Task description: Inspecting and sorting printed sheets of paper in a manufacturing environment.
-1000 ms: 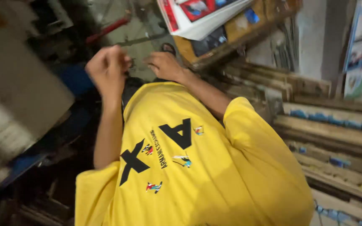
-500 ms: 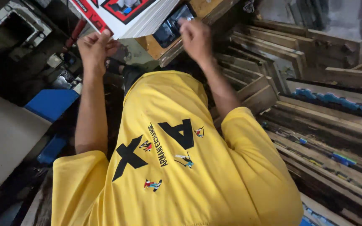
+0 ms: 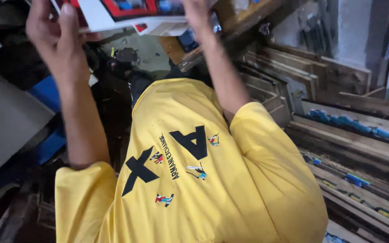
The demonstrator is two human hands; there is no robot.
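Both hands raised: left hand (image 3: 57, 42) fingers curled beside the white-red printed cardboard sheet stack (image 3: 127, 13); right hand (image 3: 197, 13) fingers clamp its edge.

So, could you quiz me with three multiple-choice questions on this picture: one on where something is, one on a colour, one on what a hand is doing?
1. Where do the long wooden frames lie?
A) to the person's right
B) across the person's lap
C) in the left hand

2. What colour is the short-sleeved shirt?
A) blue
B) yellow
C) white

3. What is the left hand doing?
A) hanging open at the side
B) resting on the wooden frames
C) raised, fingers curled at the edge of the stack of white printed sheets

Answers:
1 A: they fill the right side of the view.
2 B: yellow cloth with black letters covers the foreground.
3 C: it is up at the stack's edge, and the right hand is on the same stack.
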